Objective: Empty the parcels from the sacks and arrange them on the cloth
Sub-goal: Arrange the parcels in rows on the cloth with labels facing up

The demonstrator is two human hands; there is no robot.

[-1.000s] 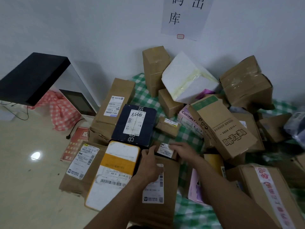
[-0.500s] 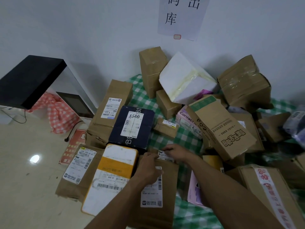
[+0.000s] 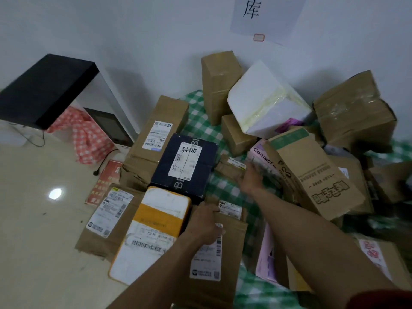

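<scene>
Inspector: Parcels point(image 3: 354, 112), location?
Clerk: Heaped and laid out on the green-checked cloth point(image 3: 200, 121), which lies on the floor point(image 3: 33, 241) against the wall point(image 3: 133, 41). A flat brown parcel point(image 3: 225, 264) with a white label lies nearest the camera.
Inspector: Left hand point(image 3: 206, 226)?
Clerk: Resting on the flat brown parcel, fingers bent over its far edge, thumb lying along the label. A small labelled packet point(image 3: 230, 209) sits just beyond the knuckles; whether it touches them cannot be told.
Inspector: Right hand point(image 3: 250, 178)?
Clerk: Stretched out over the cloth, between a small brown parcel point(image 3: 229, 168) and a pink box point(image 3: 259, 156). It is badly blurred. How far the fingers are spread, and whether they hold anything, cannot be told.
Inspector: Adjacent items?
Clerk: A white parcel with a yellow band point(image 3: 156, 230) lies just left of the flat brown parcel. Beyond it lies a dark blue box point(image 3: 185, 163) with a handwritten label. To the right, a printed brown carton point(image 3: 312, 175) leans tilted. A white foam box point(image 3: 265, 103) tilts against a tall brown box point(image 3: 219, 85) by the wall.
Inspector: Surroundings?
Clerk: Paper sign point(image 3: 263, 16) on the wall. Black-topped stand point(image 3: 44, 85) at left, with a red-checked cloth point(image 3: 89, 139) bunched beneath it
</scene>
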